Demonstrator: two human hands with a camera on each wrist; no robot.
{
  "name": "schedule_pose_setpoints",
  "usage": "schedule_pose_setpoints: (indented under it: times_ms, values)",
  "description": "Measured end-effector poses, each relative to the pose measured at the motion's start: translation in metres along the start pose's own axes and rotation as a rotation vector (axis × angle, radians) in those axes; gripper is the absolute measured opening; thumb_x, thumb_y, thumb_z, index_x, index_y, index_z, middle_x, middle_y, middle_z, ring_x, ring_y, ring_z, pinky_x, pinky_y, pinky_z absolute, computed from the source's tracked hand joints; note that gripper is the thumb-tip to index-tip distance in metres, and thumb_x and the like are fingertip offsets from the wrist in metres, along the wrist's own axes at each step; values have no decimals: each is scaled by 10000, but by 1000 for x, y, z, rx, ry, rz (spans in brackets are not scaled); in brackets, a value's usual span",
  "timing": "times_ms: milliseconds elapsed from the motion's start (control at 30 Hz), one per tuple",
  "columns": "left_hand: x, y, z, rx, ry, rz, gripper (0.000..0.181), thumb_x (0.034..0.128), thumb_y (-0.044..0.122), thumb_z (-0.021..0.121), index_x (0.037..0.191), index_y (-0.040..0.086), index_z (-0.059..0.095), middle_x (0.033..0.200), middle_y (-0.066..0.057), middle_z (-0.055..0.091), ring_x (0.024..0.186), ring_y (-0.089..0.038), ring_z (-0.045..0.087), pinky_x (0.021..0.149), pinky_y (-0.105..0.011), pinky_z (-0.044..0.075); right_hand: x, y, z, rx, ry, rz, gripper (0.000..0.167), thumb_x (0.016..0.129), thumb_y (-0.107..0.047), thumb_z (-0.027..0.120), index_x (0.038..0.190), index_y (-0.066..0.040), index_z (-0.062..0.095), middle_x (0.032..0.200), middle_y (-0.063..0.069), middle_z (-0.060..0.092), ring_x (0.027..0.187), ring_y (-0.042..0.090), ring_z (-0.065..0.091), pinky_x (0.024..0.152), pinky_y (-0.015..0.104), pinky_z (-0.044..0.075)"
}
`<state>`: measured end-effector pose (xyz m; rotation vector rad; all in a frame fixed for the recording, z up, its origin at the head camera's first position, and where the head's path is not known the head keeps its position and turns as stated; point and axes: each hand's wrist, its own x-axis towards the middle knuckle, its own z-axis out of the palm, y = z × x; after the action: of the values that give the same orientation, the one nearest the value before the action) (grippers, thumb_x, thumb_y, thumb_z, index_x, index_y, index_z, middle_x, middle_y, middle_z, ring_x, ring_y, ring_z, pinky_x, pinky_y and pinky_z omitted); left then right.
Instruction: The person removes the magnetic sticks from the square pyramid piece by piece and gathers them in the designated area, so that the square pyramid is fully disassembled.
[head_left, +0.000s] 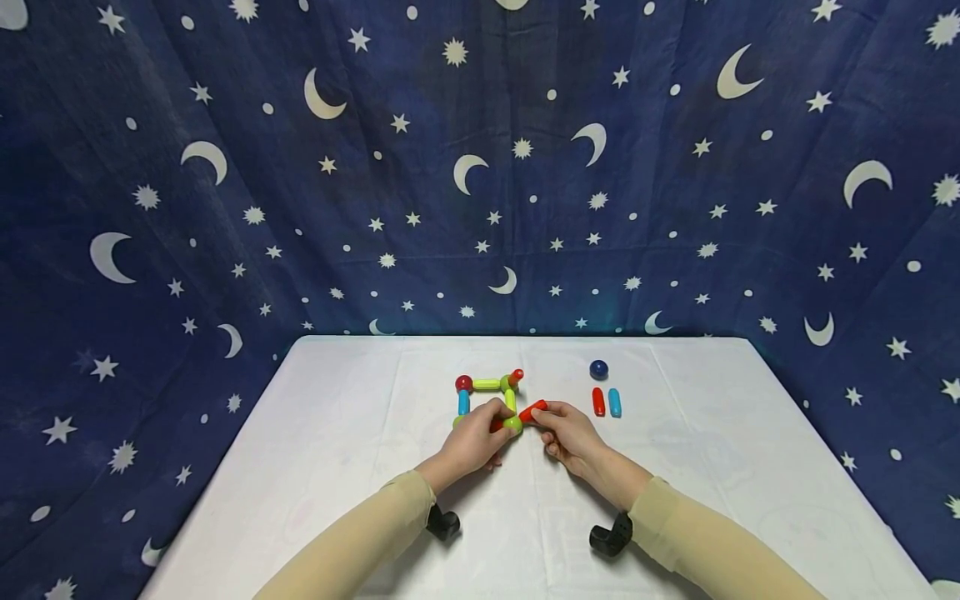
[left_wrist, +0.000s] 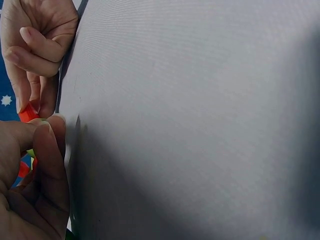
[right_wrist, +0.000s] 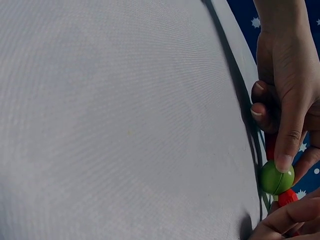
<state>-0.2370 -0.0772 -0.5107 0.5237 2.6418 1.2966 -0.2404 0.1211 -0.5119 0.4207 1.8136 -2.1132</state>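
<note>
A square of magnetic rods and balls lies on the table in the head view. Its near right corner is a green ball (head_left: 513, 425), which my left hand (head_left: 471, 437) pinches between thumb and fingers; a red rod beside that ball is mostly covered by the hand. My right hand (head_left: 572, 437) pinches another red rod (head_left: 534, 410) by its outer end. In the right wrist view the tip of this red rod (right_wrist: 287, 197) meets the green ball (right_wrist: 276, 179). A short red rod (head_left: 517, 376) sticks up from the far right green ball (head_left: 508, 384).
At the square's far left corner is a red ball (head_left: 464, 383), joined to a blue rod (head_left: 463, 403) and a green rod (head_left: 487, 384). To the right lie a dark blue ball (head_left: 598, 370), a red rod (head_left: 597, 402) and a blue rod (head_left: 615, 402). A starry curtain (head_left: 420, 167) hangs behind the table.
</note>
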Motion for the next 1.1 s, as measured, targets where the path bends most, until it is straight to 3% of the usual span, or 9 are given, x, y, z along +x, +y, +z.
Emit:
schedule_pose_setpoints:
  times_ms: [300, 567, 800, 967, 1100]
  values:
    - [0, 0, 1, 12, 1, -5, 237, 989, 183, 712, 1195, 136, 605, 953, -6, 611, 452, -137, 601, 445, -296, 523, 0, 1, 0, -2, 14, 7, 437, 1007, -198, 681, 1373, -31, 512, 1001, 94, 669, 561, 72, 491, 480, 165, 408]
    - [1, 1, 1, 22, 12, -1, 229, 994, 179, 704, 1197, 131, 610, 999, -21, 624, 458, -138, 607, 442, -301, 523, 0, 3, -2, 26, -17, -14, 327, 1034, -182, 635, 1284, 11, 552, 971, 85, 716, 541, 60, 466, 444, 158, 366]
    - [2, 0, 1, 22, 5, 4, 231, 990, 168, 709, 1193, 126, 608, 1002, -16, 629, 456, -139, 603, 443, -302, 522, 0, 2, -6, 32, -23, -9, 381, 1036, -192, 630, 1342, 18, 543, 971, 57, 731, 551, 46, 471, 449, 146, 364]
    - [1, 0, 0, 16, -1, 3, 232, 988, 164, 711, 1191, 127, 604, 966, -9, 617, 458, -149, 607, 445, -308, 525, -1, -8, -20, -7, -22, -28, 433, 1031, -216, 645, 1391, -4, 528, 973, 37, 740, 544, 50, 461, 450, 151, 348]
    - [0, 1, 0, 9, -3, -4, 236, 991, 174, 708, 1199, 136, 602, 976, -8, 614, 462, -151, 610, 446, -309, 528, -2, -25, -44, -44, -24, -75, 516, 1030, -226, 649, 1467, -15, 473, 918, -13, 714, 535, 36, 468, 444, 151, 351]
